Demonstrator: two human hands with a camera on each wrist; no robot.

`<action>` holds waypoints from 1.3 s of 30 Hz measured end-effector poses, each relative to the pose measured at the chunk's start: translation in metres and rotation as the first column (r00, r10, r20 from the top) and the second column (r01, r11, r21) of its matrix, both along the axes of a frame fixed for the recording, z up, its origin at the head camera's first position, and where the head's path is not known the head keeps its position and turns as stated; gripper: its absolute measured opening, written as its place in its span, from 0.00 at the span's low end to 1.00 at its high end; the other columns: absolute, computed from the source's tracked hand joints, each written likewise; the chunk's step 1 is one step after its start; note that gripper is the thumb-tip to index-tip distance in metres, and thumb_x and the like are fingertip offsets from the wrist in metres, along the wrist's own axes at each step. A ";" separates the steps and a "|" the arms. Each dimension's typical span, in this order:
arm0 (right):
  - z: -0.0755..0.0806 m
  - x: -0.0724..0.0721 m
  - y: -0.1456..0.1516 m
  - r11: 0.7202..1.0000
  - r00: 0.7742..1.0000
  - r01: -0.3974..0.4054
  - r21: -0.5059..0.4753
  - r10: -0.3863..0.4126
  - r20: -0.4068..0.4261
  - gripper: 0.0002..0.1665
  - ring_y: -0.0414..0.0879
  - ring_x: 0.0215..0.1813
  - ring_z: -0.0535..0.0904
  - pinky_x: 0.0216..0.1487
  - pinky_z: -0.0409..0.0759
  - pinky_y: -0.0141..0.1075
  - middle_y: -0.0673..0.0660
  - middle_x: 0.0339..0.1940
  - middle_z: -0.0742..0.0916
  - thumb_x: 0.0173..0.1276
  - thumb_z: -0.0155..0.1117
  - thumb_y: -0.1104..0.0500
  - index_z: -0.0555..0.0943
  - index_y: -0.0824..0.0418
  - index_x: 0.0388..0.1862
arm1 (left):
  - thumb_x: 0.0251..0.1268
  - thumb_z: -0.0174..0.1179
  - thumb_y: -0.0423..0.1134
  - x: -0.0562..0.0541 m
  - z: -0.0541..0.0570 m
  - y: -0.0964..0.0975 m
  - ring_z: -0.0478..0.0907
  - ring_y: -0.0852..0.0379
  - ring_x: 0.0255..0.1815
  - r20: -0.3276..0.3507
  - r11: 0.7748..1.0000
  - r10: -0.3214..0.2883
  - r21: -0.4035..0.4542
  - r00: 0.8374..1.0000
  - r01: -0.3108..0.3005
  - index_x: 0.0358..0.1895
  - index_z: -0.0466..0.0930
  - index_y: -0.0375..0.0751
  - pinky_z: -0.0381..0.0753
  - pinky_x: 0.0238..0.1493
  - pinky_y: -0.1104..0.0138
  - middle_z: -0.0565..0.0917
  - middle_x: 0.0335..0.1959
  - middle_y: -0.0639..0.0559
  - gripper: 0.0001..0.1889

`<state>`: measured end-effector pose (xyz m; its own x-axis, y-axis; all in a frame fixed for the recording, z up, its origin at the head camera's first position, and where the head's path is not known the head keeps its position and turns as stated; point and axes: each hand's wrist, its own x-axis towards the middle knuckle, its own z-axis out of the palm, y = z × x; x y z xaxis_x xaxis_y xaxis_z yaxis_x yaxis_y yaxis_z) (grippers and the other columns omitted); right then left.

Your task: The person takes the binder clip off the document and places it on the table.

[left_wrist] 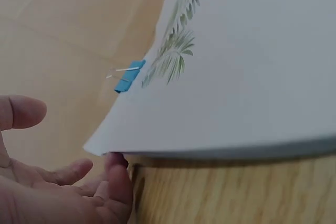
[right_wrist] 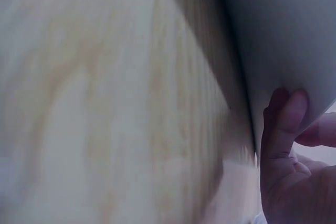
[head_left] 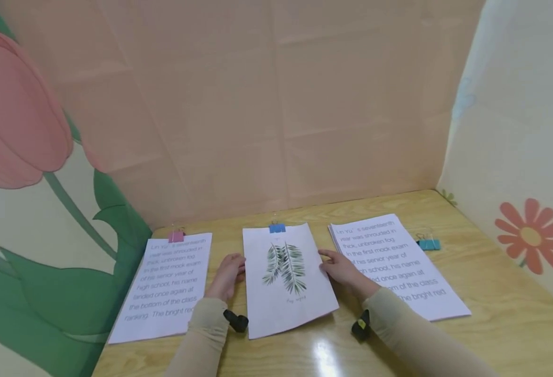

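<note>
A stack of white sheets (head_left: 262, 309) with a printed green palm-leaf picture has a blue binder clip (head_left: 277, 228) on its far edge. Its near edge is raised off the table. My left hand (head_left: 229, 275) is at the stack's left edge. In the left wrist view, fingertips (left_wrist: 118, 169) touch the corner from below, while the thumb (left_wrist: 26, 112) stays apart from the paper. At the opposite edge my right hand (head_left: 344, 269) pinches the sheets. The right wrist view shows fingers (right_wrist: 286, 116) against the paper's underside, with part of the hand hidden behind it.
To the left lies a text stack (head_left: 163, 288) with a pink binder clip (head_left: 176, 236). Another text stack (head_left: 413, 272) lies at right, partly under my right forearm. Beside it is a teal binder clip (head_left: 429, 244) on the wooden table (head_left: 498, 314). Walls stand behind and at both sides.
</note>
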<state>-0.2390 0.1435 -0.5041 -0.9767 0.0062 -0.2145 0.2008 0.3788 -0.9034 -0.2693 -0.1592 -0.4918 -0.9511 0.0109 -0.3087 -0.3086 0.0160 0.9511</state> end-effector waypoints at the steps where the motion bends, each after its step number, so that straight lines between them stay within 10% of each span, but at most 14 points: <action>1: 0.000 0.001 0.001 1.000 1.000 0.002 0.002 -0.002 0.004 0.34 0.53 0.48 0.83 0.54 0.81 0.47 0.66 0.50 0.86 0.71 0.58 0.67 0.68 0.70 0.76 | 0.79 0.51 0.36 0.000 -0.001 0.000 0.75 0.42 0.56 -0.003 1.000 -0.004 0.010 1.000 0.004 0.72 0.62 0.25 0.75 0.52 0.59 0.75 0.60 0.33 0.26; 7: 0.000 0.003 0.001 0.999 0.999 -0.019 0.032 0.020 -0.032 0.32 0.51 0.43 0.84 0.47 0.82 0.42 0.65 0.45 0.88 0.70 0.59 0.68 0.69 0.72 0.74 | 0.78 0.50 0.36 -0.004 -0.006 0.003 0.75 0.51 0.42 -0.008 0.998 -0.055 0.010 0.998 0.055 0.64 0.70 0.26 0.73 0.39 0.66 0.78 0.48 0.40 0.20; 18: 0.003 0.004 0.004 0.989 0.996 -0.012 0.146 0.025 -0.086 0.32 0.50 0.42 0.83 0.46 0.82 0.42 0.61 0.42 0.87 0.68 0.61 0.68 0.72 0.71 0.72 | 0.79 0.50 0.39 -0.029 -0.008 0.014 0.62 0.34 0.75 0.022 0.976 -0.118 -0.183 0.993 0.120 0.77 0.58 0.25 0.61 0.74 0.45 0.61 0.77 0.28 0.31; 39: 0.001 0.009 0.014 0.994 0.999 0.044 0.096 -0.044 -0.003 0.34 0.51 0.44 0.82 0.48 0.82 0.45 0.61 0.45 0.86 0.68 0.61 0.67 0.71 0.69 0.74 | 0.78 0.46 0.30 -0.069 -0.011 0.035 0.76 0.40 0.58 -0.101 0.962 -0.111 -0.261 0.989 0.081 0.72 0.69 0.27 0.75 0.62 0.49 0.77 0.63 0.32 0.23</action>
<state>-0.2304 0.1572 -0.5033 -0.9753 0.0695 -0.2097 0.2180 0.4549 -0.8634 -0.3387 -0.1244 -0.5024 -0.9784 0.0389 -0.2029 -0.1836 0.2873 0.9401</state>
